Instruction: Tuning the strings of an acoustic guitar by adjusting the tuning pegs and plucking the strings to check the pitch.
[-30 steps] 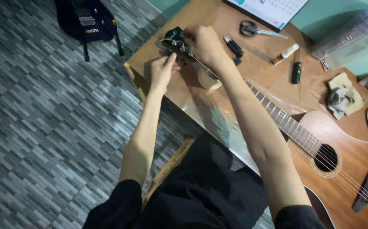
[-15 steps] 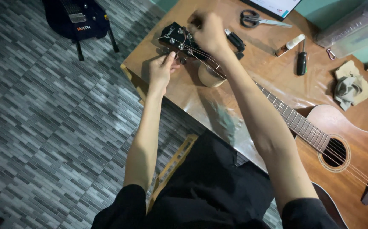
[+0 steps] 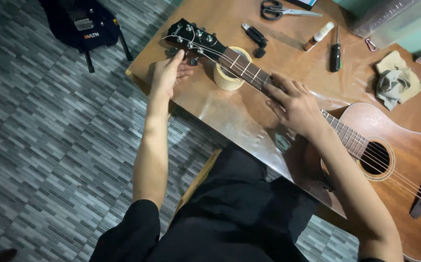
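Tuning looks to be the step in hand: the left hand (image 3: 168,73) pinches a tuning peg on the black headstock (image 3: 187,36) of the acoustic guitar (image 3: 390,160), which lies across the table (image 3: 230,109) with its neck propped on a roll of tape (image 3: 226,77). The right hand (image 3: 295,104) lies open, fingers (image 3: 274,90) spread flat on the strings at the fretboard (image 3: 243,68). Judging from this, the next move calls for small turns of that peg while the right hand steadies or plucks the string.

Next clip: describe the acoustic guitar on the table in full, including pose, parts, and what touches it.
The acoustic guitar lies face up, diagonally across the wooden table. Its body is reddish-brown wood with a round soundhole and dark bridge; the headstock is black with metal tuners. The neck rests on a roll of tape. The left hand touches a tuner at the headstock; the right hand presses the strings on the fretboard.
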